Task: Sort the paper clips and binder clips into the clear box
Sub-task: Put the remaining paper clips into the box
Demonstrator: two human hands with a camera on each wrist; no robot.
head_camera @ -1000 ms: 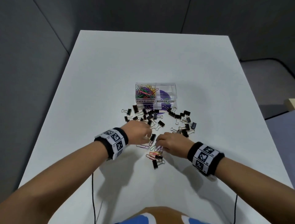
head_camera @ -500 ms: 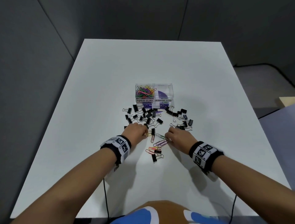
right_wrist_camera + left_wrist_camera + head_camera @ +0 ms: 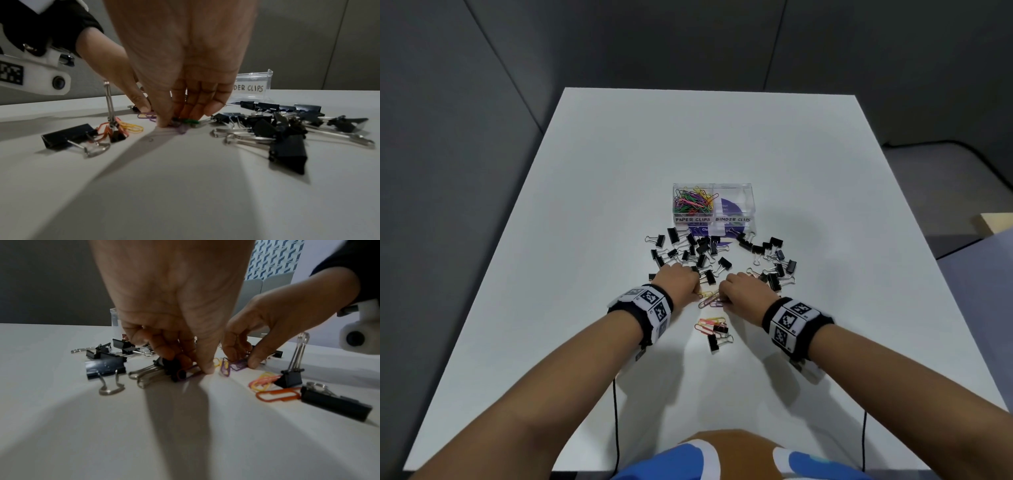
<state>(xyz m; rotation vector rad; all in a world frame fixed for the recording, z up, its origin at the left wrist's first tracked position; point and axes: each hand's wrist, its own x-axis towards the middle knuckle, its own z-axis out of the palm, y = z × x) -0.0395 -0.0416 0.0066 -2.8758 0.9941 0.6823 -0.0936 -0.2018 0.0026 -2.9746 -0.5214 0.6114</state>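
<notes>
Nearest the person, on the white counter (image 3: 585,205), lies a small cluster: orange, pink and yellow paper clips (image 3: 709,323) tangled with two black binder clips (image 3: 715,339), one standing with its wire handles upright. Just beyond, both hands work side by side over a few loose purple and yellow clips (image 3: 709,299). The left hand (image 3: 677,279) has its fingers curled down, thumb tip pressed to the counter, pinching a purple clip (image 3: 190,372) against a black binder clip there. The right hand (image 3: 746,289) is likewise curled, thumb and fingertips closed on purple clips (image 3: 180,127), with a green one (image 3: 190,121) under its fingers. Past the hands, black binder clips (image 3: 690,251) are scattered in two loose heaps, one to the left and another (image 3: 774,263) to the right. Farthest off stands the clear box (image 3: 714,209), its left half, labelled PAPER CLIPS, holding a tangle of coloured clips, its right half labelled BINDER CLIPS showing none that I can make out.
</notes>
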